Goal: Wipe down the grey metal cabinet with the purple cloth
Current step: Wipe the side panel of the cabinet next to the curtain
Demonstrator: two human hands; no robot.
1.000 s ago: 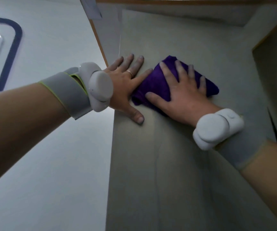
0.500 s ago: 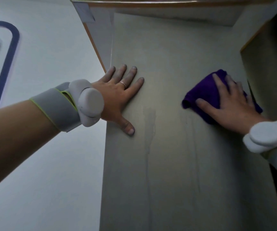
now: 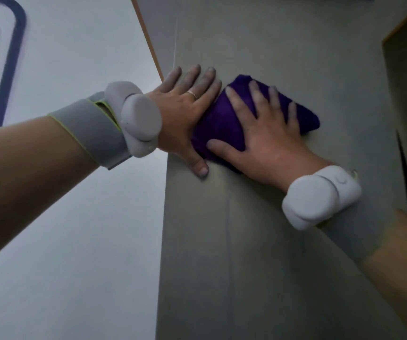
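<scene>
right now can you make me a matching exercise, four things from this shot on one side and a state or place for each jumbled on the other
Things:
1. left hand
2. right hand
3. purple cloth
4. ring

States or places:
A. pinned flat against the grey cabinet under a palm
B. worn on a finger
C. spread bare on the cabinet beside its left edge
D. pressing down on the cloth, fingers spread

Pairs: 1-C, 2-D, 3-A, 4-B
</scene>
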